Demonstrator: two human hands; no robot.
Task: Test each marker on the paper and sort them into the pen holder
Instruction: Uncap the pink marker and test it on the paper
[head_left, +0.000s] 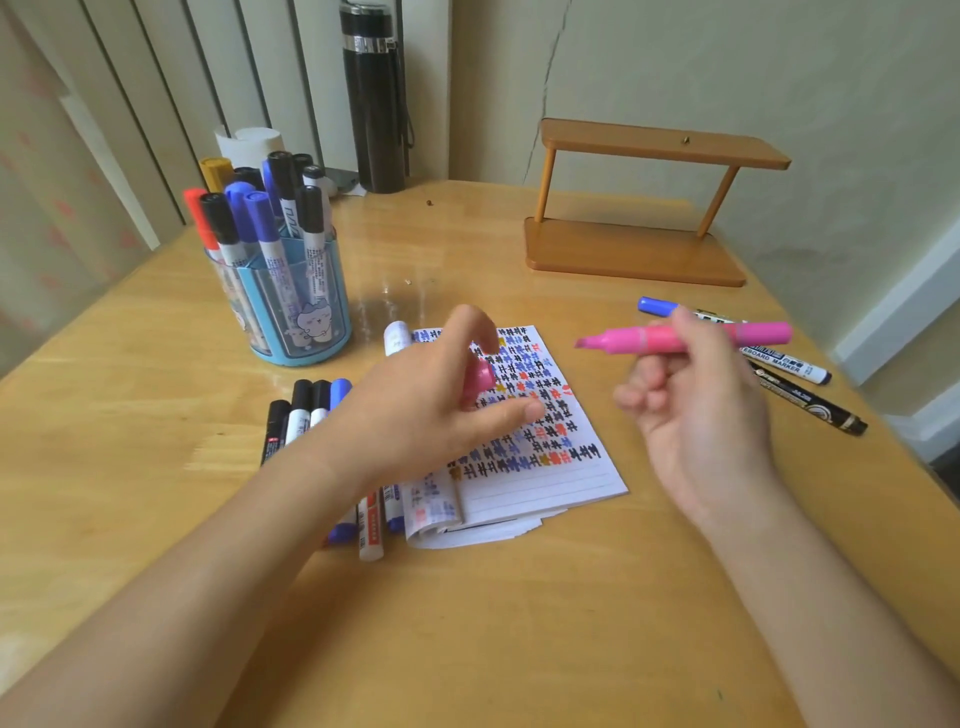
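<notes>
Head view, single frame. Right hand (696, 415) is gripping a pink highlighter (623, 340) by the rear of its barrel, fingers curled round it. The bare chisel tip is pointing left and hanging in the air just off the right edge of the notepad (561, 467), not touching it. Left hand (410, 415) is hovering over the pad's upper left part and pinching the pink cap (480, 379) between thumb and fingers, index finger lifted.

The notepad is lying at the middle of the table (519, 623), its top page mostly filled with rows of test marks. Blank ruled lines are showing only along its near edge. The pen holder (291, 317) is standing toward the far left corner, already crowded with markers. A row of loose markers (306, 410) is lying against the pad's left edge, partly under the left forearm. A blue-capped marker (655, 305) and a black marker (810, 402) are lying near the table's right edge.

Step in hand, by my reading: testing the highlighter. To do it well:
- Aim the tip at the blank lines near the pad's near edge, since pink over dark marks would be hard to judge.
- Lay the chisel face flat and steady the pad with the left hand.
- Recap fully before dropping it into the crowded holder.
</notes>
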